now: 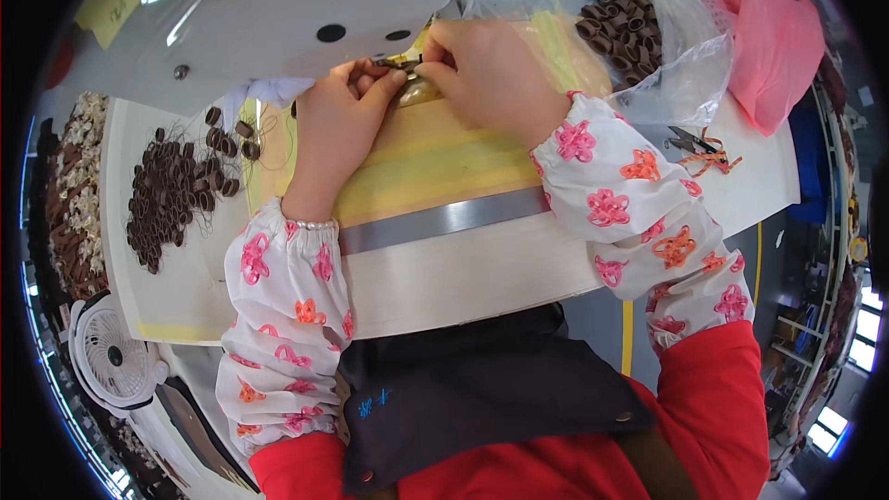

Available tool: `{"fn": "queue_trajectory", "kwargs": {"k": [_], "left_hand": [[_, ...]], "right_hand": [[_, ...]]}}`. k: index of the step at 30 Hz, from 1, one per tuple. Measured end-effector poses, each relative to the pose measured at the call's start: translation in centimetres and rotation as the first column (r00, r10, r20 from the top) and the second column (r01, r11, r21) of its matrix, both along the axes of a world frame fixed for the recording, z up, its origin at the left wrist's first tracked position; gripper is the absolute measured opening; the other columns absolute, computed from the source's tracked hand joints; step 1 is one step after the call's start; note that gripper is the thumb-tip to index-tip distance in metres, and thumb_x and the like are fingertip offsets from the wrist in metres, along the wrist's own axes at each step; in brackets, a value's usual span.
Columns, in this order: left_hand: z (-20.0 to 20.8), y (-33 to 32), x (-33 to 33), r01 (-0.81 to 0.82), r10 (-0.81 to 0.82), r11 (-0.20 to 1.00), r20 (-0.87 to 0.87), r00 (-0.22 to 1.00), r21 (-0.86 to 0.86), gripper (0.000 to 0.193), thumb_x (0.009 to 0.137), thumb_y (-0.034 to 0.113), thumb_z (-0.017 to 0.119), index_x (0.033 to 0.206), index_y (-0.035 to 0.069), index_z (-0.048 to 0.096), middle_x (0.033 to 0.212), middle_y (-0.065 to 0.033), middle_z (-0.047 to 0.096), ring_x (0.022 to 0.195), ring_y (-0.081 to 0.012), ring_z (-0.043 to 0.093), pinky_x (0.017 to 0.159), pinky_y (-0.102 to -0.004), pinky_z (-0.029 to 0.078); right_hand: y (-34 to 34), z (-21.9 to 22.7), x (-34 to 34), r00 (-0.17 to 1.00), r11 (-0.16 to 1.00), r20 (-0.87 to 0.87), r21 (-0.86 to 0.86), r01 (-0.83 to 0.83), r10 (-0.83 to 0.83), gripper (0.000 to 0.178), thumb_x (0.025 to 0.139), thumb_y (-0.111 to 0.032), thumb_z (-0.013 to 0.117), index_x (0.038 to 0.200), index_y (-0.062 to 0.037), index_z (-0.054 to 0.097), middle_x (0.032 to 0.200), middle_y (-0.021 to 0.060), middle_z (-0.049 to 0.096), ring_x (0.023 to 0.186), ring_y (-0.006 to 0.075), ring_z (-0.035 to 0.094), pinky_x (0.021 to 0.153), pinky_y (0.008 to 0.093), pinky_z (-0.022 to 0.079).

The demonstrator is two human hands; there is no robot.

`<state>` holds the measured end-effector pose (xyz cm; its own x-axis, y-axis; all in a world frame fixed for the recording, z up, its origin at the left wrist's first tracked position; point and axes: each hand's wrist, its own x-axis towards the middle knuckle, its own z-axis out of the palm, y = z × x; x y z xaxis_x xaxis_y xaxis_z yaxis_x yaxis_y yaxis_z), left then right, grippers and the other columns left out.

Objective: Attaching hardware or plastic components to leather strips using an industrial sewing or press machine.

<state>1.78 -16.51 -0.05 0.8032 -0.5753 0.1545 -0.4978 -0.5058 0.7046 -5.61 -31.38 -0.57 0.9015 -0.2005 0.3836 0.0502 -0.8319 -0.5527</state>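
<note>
Both hands work close together under the white sewing machine (306,9), near its needle area. My left hand (344,116) has thumb and fingers pressed together at a small dark piece that I cannot make out. Beside it my right hand (495,74) is closed in a pinch, thumb against forefinger; what lies between them is hidden. Below both hands spreads the yellow-taped machine bed (435,162), edged by a metal strip (449,224). To the left lies a pile of small brown fabric loops (171,190) with loose threads. More brown loops (630,23) rest on clear plastic at the right.
Thread snips (690,142) with an orange tie lie on the right of the white table (444,282). Behind them hangs a pink plastic bag (776,46). A white fan (113,352) stands at the lower left, below a heap of brown and cream pieces (81,194).
</note>
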Motion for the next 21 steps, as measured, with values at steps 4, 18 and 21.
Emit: {"fn": "queue_trajectory", "kwargs": {"k": [4,18,21], "left_hand": [[-0.5,0.8,-0.6,0.042,-0.046,0.999,0.188,0.981,0.021,0.015,0.079,0.017,0.057,0.085,0.004,0.061,0.059,-0.0092,0.056,0.051,-0.0219,0.053,0.051,-0.0295,0.042],[0.4,1.0,-3.0,0.324,-0.237,0.868,0.257,0.937,-0.378,0.008,0.08,0.008,0.054,0.082,0.004,0.06,0.059,-0.0093,0.052,0.047,-0.0197,0.047,0.047,-0.03,0.037],[-0.5,1.7,-0.4,0.598,-0.531,0.789,0.33,0.78,-0.142,0.01,0.081,0.009,0.053,0.083,0.002,0.061,0.058,-0.0077,0.053,0.047,-0.0184,0.047,0.048,-0.0277,0.037]], "right_hand": [[0.3,0.2,-1.2,0.999,0.984,0.014,0.171,-0.049,0.047,0.018,0.073,-0.013,0.064,0.075,0.003,0.056,0.062,0.0112,0.059,0.051,0.0194,0.057,0.047,0.0288,0.044],[3.0,1.7,-5.5,0.921,0.789,-0.109,0.56,-0.254,0.374,0.012,0.073,-0.003,0.06,0.083,0.0009,0.054,0.063,0.0052,0.054,0.057,0.009,0.052,0.054,0.0251,0.044],[3.6,2.7,-6.2,0.861,0.756,-0.152,0.567,-0.327,0.486,0.014,0.074,-0.004,0.06,0.085,0.0015,0.053,0.064,0.0046,0.054,0.057,0.0085,0.051,0.054,0.0246,0.044]]}}
